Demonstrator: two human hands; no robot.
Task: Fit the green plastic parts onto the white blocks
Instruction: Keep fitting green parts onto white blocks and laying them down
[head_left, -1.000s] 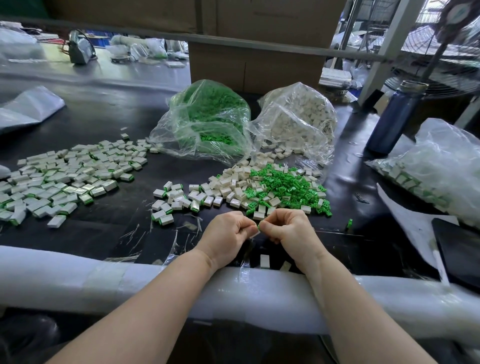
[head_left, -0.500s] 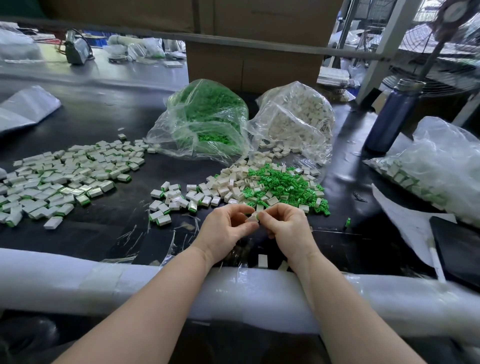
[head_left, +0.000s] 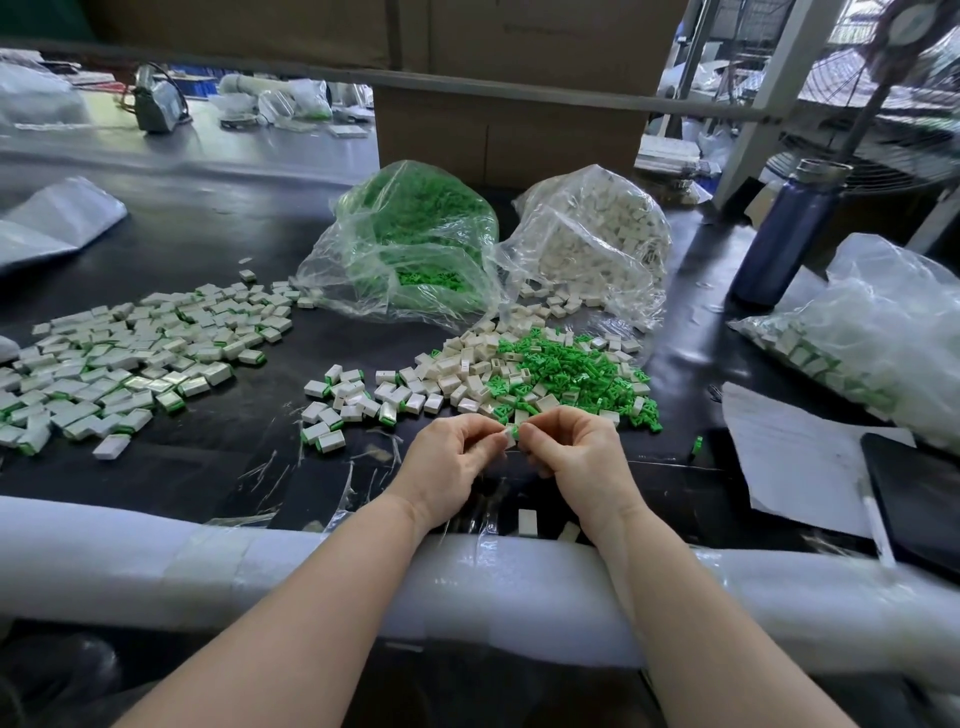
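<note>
- Two hands meet above the black table (head_left: 218, 457): left hand (head_left: 447, 462) pinches a white block (head_left: 508, 438); right hand (head_left: 576, 457) pinches the green part (head_left: 515, 431) at its end.
- Bare table lies beneath both hands; the padded edge (head_left: 156, 566) supports both forearms.
- Beyond: loose green parts (head_left: 571, 371), then one bag of green parts (head_left: 415, 234) beside one bag of white blocks (head_left: 597, 234).

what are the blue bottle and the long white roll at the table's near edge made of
The blue bottle looks like matte-coated metal, with a bare silvery steel neck. The white roll seems to be soft foam wrapped in clear film, judging by its cloudy surface, glossy highlights and tape bands.
</note>
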